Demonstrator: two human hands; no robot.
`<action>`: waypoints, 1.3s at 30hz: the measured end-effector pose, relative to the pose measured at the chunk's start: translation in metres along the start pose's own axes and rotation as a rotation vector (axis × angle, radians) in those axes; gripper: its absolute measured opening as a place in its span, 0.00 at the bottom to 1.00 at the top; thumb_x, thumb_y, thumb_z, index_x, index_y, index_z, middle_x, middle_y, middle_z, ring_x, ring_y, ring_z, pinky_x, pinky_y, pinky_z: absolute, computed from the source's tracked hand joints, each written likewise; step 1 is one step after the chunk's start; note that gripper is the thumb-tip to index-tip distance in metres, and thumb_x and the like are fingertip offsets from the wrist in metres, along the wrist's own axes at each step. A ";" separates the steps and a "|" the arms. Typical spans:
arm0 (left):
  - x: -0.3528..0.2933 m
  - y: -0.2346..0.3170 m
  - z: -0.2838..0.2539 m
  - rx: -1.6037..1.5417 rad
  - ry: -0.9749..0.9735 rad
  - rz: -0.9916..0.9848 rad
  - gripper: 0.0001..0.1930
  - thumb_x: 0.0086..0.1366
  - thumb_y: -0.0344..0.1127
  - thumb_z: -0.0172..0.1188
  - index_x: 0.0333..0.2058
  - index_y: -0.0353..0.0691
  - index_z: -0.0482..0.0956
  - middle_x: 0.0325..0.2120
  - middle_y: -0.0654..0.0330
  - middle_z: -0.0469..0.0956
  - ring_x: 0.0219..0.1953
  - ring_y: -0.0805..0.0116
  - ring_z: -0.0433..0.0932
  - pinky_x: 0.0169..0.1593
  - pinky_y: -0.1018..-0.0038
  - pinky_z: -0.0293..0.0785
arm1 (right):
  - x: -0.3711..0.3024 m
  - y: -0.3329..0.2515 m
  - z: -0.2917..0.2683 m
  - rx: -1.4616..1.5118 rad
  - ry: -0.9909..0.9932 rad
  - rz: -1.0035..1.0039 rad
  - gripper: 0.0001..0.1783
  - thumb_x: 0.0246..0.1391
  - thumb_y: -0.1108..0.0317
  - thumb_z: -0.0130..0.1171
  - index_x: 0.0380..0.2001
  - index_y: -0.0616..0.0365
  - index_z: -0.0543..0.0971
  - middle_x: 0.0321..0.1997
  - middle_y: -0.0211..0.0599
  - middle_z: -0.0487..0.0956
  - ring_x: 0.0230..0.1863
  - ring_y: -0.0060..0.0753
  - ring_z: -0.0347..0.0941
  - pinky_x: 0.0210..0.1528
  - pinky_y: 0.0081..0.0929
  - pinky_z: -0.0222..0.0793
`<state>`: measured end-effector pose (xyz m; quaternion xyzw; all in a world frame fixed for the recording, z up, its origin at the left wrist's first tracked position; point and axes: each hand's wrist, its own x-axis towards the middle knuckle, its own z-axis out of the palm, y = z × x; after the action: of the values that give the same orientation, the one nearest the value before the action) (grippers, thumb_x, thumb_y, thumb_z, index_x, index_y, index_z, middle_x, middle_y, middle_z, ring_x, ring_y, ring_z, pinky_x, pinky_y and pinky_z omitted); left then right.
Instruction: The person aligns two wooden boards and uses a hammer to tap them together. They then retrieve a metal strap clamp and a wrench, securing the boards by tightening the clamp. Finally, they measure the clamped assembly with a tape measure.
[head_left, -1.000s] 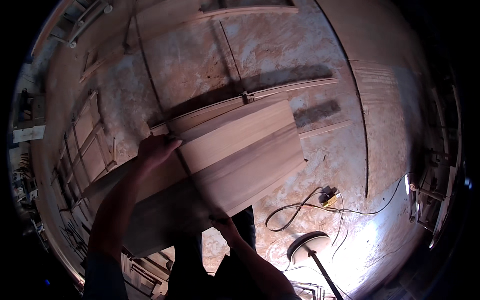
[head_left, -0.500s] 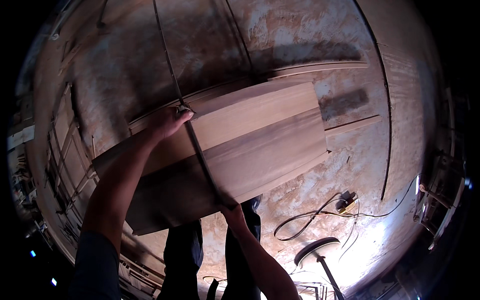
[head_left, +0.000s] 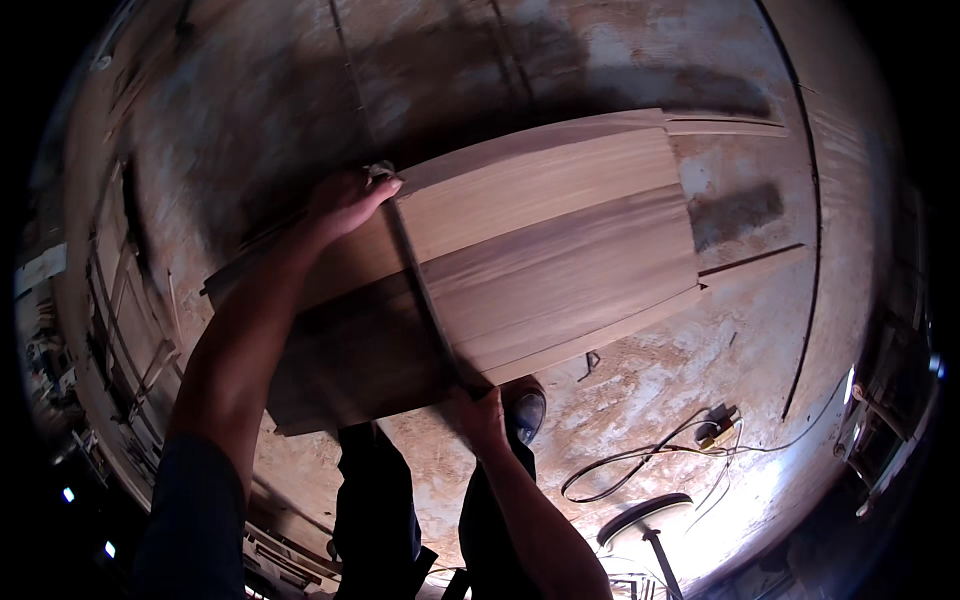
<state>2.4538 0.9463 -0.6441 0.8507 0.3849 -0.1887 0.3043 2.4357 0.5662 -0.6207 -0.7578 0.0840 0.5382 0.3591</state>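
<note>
A wide wooden panel of joined boards [head_left: 560, 250] lies across my front, tilted, its left part in shadow. Over it, from far edge to near edge, runs a dark narrow bar clamp [head_left: 425, 295]. At the far edge my left hand [head_left: 350, 203] is closed around the clamp's end, thumb along the panel's rim. My right hand [head_left: 478, 415] grips the clamp's other end at the near edge; its fingers are partly hidden and dim.
Wooden strips [head_left: 752, 259] lie on the stained floor beyond the panel's right end. A looped cable [head_left: 610, 475] and a yellow socket block [head_left: 718, 430] sit at right, near a round-headed lamp or tool on a pole [head_left: 645, 515]. Frames [head_left: 130, 300] lean at left. My shoe [head_left: 527, 412] is beneath the panel.
The panel has shifted away from me and to the right, with both hands and the clamp moving along. My right shoe now shows below its near edge.
</note>
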 end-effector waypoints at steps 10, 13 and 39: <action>0.016 0.002 0.015 -0.002 -0.058 -0.064 0.29 0.61 0.64 0.45 0.41 0.45 0.79 0.38 0.51 0.80 0.45 0.52 0.77 0.49 0.64 0.70 | 0.019 -0.008 0.013 0.034 -0.026 -0.025 0.30 0.48 0.63 0.64 0.50 0.71 0.68 0.50 0.49 0.75 0.51 0.38 0.71 0.53 0.33 0.66; 0.022 0.000 0.020 -0.122 -0.056 -0.026 0.24 0.63 0.58 0.47 0.41 0.44 0.78 0.38 0.50 0.79 0.44 0.51 0.77 0.48 0.64 0.70 | 0.034 0.030 0.024 0.116 0.008 -0.153 0.31 0.49 0.65 0.63 0.53 0.70 0.65 0.52 0.50 0.73 0.55 0.39 0.69 0.57 0.33 0.63; -0.635 0.075 0.036 -0.411 -0.289 -0.431 0.22 0.59 0.49 0.52 0.37 0.33 0.74 0.36 0.41 0.76 0.43 0.45 0.75 0.48 0.57 0.71 | -0.262 -0.052 -0.152 -0.964 -0.428 -0.092 0.30 0.53 0.54 0.57 0.52 0.67 0.69 0.50 0.60 0.73 0.56 0.56 0.68 0.57 0.41 0.64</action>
<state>2.1067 0.5403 -0.2903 0.6349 0.5389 -0.2860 0.4741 2.4703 0.4394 -0.3427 -0.7129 -0.2817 0.6422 0.0022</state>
